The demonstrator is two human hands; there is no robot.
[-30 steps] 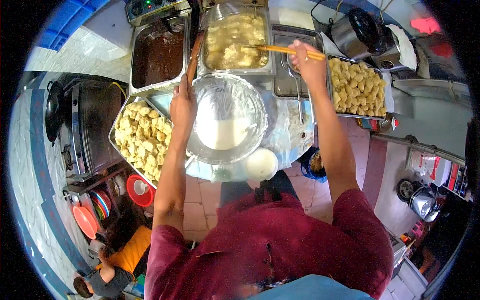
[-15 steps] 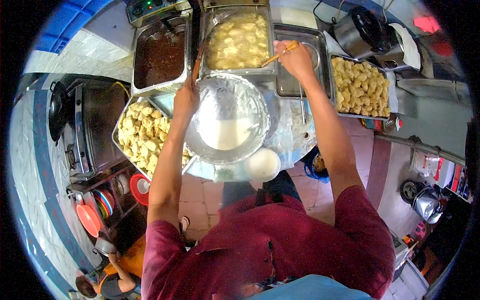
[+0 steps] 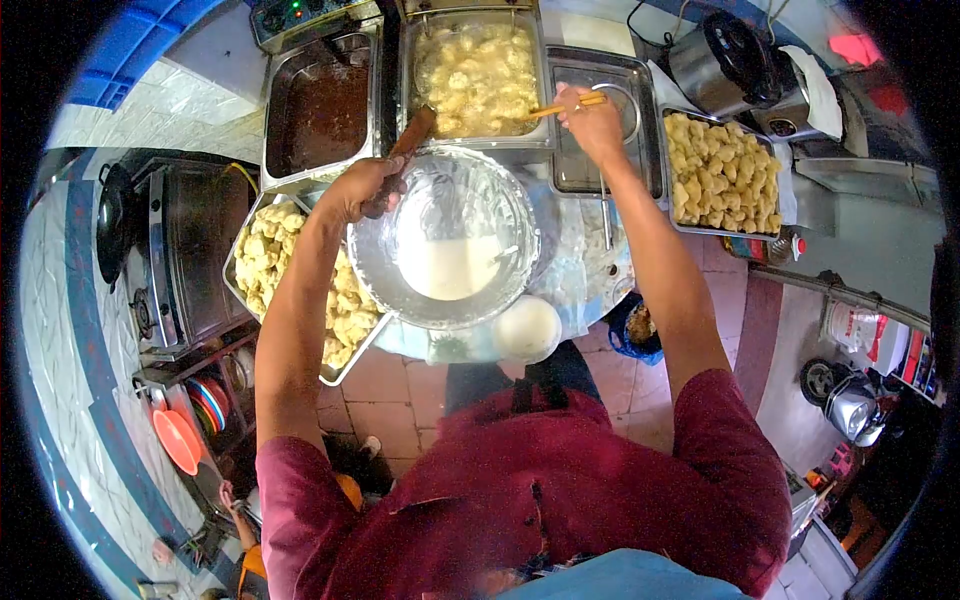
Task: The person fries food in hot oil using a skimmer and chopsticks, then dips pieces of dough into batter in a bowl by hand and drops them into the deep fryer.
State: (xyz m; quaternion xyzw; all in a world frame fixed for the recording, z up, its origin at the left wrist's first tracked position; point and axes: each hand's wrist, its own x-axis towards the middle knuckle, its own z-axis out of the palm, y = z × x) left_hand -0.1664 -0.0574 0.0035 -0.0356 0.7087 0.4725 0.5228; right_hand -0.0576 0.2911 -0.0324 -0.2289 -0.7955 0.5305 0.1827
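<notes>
My left hand (image 3: 366, 190) is closed around a dark brown, flat wooden stick (image 3: 414, 132), perhaps a spatula. Its far end reaches over the front left corner of the fryer (image 3: 404, 85). Pale battered pieces (image 3: 470, 75) float in the bubbling oil. My right hand (image 3: 588, 115) grips light wooden chopsticks (image 3: 552, 109) at the fryer's right side, their tips over the oil's edge. Below my left hand stands a large metal bowl (image 3: 530, 215) holding white batter (image 3: 460, 268). A tray of pale, lumpy pieces (image 3: 350, 315) lies partly hidden under my left forearm.
A pan of dark brown oil (image 3: 318, 120) stands left of the fryer. On the right are a metal tray (image 3: 582, 165) with a long-handled tool (image 3: 606, 215), and a tray of golden pieces (image 3: 725, 175). A white round container (image 3: 527, 330) sits by the table edge. A person's arm (image 3: 238, 515) shows lower left.
My left hand has moved left and slightly down, tilting the wooden stick toward the right. The chopsticks' tips have risen a little. The person at lower left has shifted.
</notes>
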